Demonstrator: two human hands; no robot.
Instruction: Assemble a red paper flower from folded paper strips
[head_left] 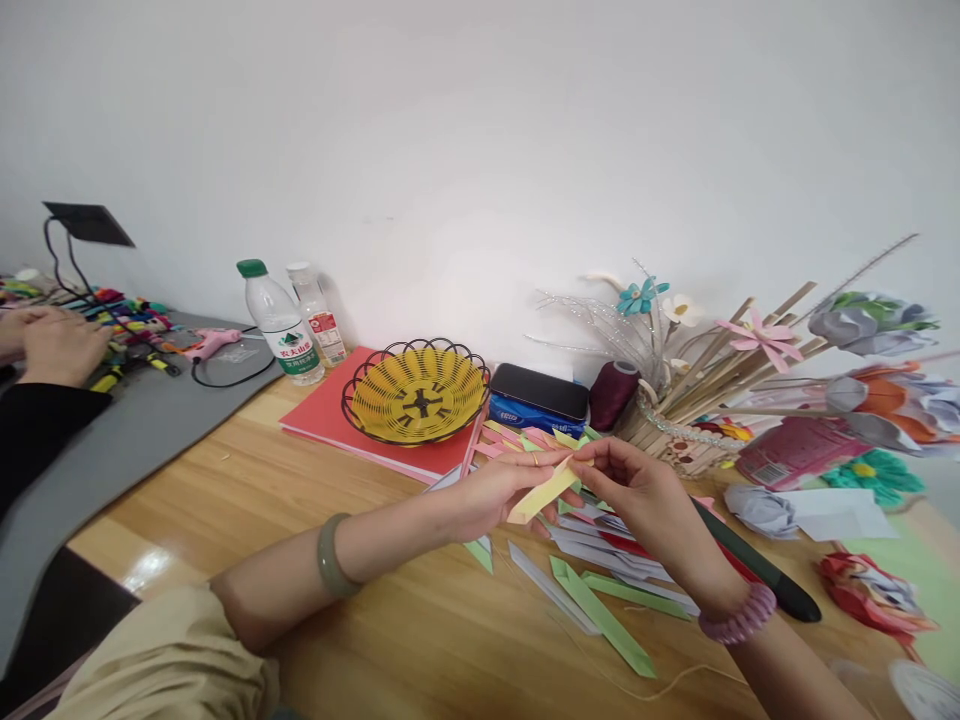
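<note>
Nearest me, left hand (495,492) pinches the low end of the yellow strip (546,492); I see its long axis climb rightward to the right hand (637,480), whose fingertips close on the top end. Both hands touch it, equally near, right of the basket (417,392). Green strips (600,615) lie below it.
</note>
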